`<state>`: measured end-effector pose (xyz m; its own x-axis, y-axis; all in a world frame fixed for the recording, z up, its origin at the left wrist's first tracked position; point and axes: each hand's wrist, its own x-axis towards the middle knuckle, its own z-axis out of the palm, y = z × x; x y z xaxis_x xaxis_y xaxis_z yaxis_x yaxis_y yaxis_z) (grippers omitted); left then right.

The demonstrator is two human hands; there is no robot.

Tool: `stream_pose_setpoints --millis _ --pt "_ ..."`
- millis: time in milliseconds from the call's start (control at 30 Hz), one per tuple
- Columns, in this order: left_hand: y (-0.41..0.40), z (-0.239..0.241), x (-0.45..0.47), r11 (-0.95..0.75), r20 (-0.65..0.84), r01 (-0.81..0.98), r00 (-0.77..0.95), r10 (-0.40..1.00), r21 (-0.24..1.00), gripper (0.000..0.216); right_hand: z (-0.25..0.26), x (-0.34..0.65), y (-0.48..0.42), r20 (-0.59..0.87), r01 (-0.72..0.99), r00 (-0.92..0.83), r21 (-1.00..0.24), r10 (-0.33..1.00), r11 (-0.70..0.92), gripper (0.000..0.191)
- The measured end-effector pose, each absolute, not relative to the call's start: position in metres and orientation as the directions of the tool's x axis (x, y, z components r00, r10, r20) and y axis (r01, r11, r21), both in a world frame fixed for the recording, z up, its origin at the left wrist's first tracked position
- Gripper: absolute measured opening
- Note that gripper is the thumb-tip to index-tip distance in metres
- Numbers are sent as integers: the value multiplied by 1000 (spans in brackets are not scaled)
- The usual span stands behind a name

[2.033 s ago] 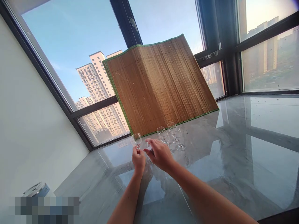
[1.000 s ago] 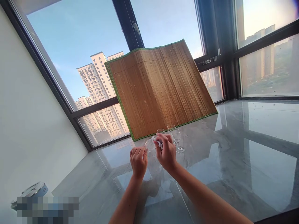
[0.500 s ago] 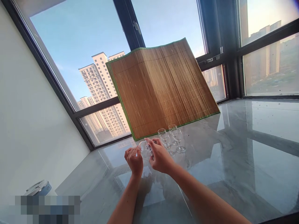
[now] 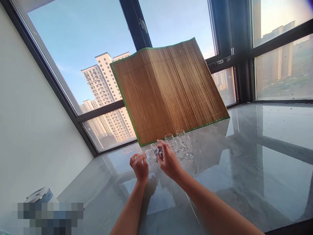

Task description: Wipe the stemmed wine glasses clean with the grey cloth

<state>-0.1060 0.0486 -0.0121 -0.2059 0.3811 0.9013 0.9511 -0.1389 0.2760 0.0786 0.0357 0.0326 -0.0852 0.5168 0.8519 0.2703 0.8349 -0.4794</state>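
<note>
My left hand is closed in a pinch on a clear stemmed glass, which lies tilted on its side between my two hands. My right hand grips a bunched grey cloth at the mouth of that glass. A pale loop of the cloth stands up above the fingers; whether cloth reaches inside the glass I cannot tell. Just beyond my right hand several clear stemmed glasses stand upright in a group, among them a front right glass. My right hand partly hides the nearer ones.
A bamboo mat with green edging leans against the window behind the glasses. Glossy grey marble forms the surface under my hands. At the lower left stands a blue and white container, partly pixelated. A white wall rises on the left.
My right hand has drawn slightly right and turned, with more of the grey cloth now showing. The left hand keeps its hold on the glass. The view has shifted a little.
</note>
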Motion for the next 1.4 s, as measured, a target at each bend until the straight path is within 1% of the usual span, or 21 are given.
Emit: stream_pose_setpoints --millis 100,167,233,333,467,567,767,933,1033,1133,1200,1267,1333,1400 --pt "48 -11 -102 -158 911 954 -183 370 255 22 31 79 37 796 344 -157 -510 584 788 49" --pt "46 -9 -99 -182 922 957 -151 355 227 22 31 79 37 760 389 -180 -528 624 755 46" --pt "44 -6 -96 -192 930 961 -125 345 201 22 31 79 38 722 416 -180 -560 668 717 48" --pt "42 -3 -94 -195 938 966 -95 335 167 23 32 81 39 665 407 -176 -622 726 669 53" --pt "40 1 -95 -207 948 971 -50 313 120 24 33 82 41 625 372 -191 -668 757 645 60" --pt "38 5 -98 -232 951 967 -30 306 105 25 31 80 41 607 317 -231 -692 761 648 65" --pt "36 10 -105 -278 957 956 -7 290 91 28 26 75 39 555 239 -403 -704 728 669 67" --pt "35 10 -107 -286 945 956 29 327 70 25 20 75 43 519 119 -519 -742 679 659 73" --pt "36 7 -108 -282 938 956 23 346 81 26 22 78 41 470 134 -611 -732 637 668 87" --pt "36 6 -110 -286 937 954 14 348 92 26 25 81 33 458 215 -650 -655 607 724 97" --pt "36 5 -109 -298 937 950 14 348 97 25 27 82 29 445 291 -640 -613 626 734 99" --pt "36 5 -108 -312 933 944 13 359 107 24 28 82 29 426 334 -631 -604 648 723 102" --pt "36 4 -105 -327 927 937 13 376 120 24 27 82 31 425 327 -625 -619 655 714 103" --pt "37 2 -103 -338 924 932 9 383 131 23 25 81 34 452 280 -608 -648 653 709 100"
